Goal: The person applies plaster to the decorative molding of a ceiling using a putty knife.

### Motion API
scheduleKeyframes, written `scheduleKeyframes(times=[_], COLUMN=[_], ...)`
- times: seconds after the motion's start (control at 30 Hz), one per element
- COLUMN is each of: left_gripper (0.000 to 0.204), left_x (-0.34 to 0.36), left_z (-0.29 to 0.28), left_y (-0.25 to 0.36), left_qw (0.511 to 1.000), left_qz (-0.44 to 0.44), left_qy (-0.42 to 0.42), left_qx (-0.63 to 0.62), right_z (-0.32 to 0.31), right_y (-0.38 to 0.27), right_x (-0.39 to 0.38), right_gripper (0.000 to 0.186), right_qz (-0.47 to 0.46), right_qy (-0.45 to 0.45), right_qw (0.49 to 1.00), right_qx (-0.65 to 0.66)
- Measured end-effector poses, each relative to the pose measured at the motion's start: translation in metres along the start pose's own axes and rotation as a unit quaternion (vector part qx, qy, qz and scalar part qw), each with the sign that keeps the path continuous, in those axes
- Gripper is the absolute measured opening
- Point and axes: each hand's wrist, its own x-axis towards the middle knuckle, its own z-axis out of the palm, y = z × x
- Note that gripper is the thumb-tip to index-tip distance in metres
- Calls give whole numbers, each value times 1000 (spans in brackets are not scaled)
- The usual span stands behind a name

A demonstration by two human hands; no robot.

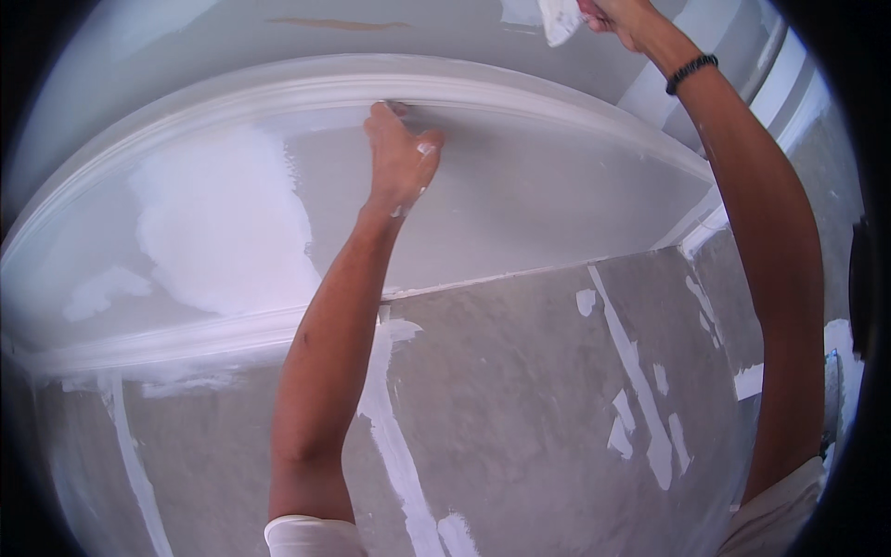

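Filling the lower half of the frame, one grey wall (520, 399). Above, across the middle, one recessed grey panel (538, 204); beyond, along the top, one grey ceiling (223, 42). Arching from far left to upper right, one curved white moulding (241, 100). Raised from the lower edge, two bare arms (780, 241), one through the centre, one up the right side. At left, below the panel, one lower white moulding (176, 342). On the panel's left part, two white patches, one large (223, 223), one small (107, 290). Running down the wall, three long white stripes (399, 446). At the lower edge, two pale sleeves (311, 537).

At upper centre, one left hand (401, 153), bent fingers against the lower edge of the curved white moulding, just above the knuckles; fingertips blurred, grip on any object impossible to tell. At upper right, one right hand (626, 20), fingers closed on one white-coated piece (560, 20), exact kind unclear, jutting left from the fingers, well apart from the left hand. Smaller: one brown streak (339, 24) overhead, one black beaded bracelet (691, 74) near the right hand, and white smears (425, 148) on the left.
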Motion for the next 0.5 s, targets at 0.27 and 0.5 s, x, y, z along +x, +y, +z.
scheduleKeyframes(times=[0.27,0.5], left_gripper=[53,51], left_x=[7,7], left_z=[9,11], left_y=[-4,7], left_qw=[1000,998], left_qz=[-4,-62], left_qy=[-5,0], left_qx=[-12,-26], right_z=[-59,-70], right_y=[97,146], right_x=[-9,-2], right_gripper=[22,20], right_qz=[11,88], right_qy=[101,91], right_qw=[987,972], right_qx=[-126,-199])
